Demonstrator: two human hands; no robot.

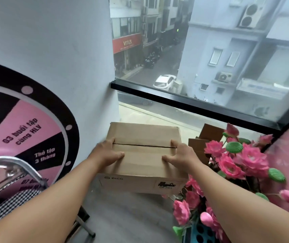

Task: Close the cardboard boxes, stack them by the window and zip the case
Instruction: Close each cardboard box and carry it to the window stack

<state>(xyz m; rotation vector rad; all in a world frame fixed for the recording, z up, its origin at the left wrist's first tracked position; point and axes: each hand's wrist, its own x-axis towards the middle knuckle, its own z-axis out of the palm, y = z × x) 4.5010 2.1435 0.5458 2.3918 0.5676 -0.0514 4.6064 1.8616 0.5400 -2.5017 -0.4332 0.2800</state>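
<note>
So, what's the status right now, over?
Both hands, left hand and right hand, flat on closed cardboard box. Box near window. Pink flowers crowd right side.

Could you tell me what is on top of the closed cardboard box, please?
Both hands rest on the box: left hand, right hand, either side of the flap seam. Its contents are covered.

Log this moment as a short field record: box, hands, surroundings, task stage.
box: closed cardboard box, flaps meeting at a centre seam, PICO printed on its near side
left hand: left hand flat on the top, at the left edge
right hand: right hand flat on the top, at the right edge
place: by the window, near the wall corner
beside it: second cardboard box, partly hidden by pink artificial flowers
task stage: this box closed; case not in view
</note>
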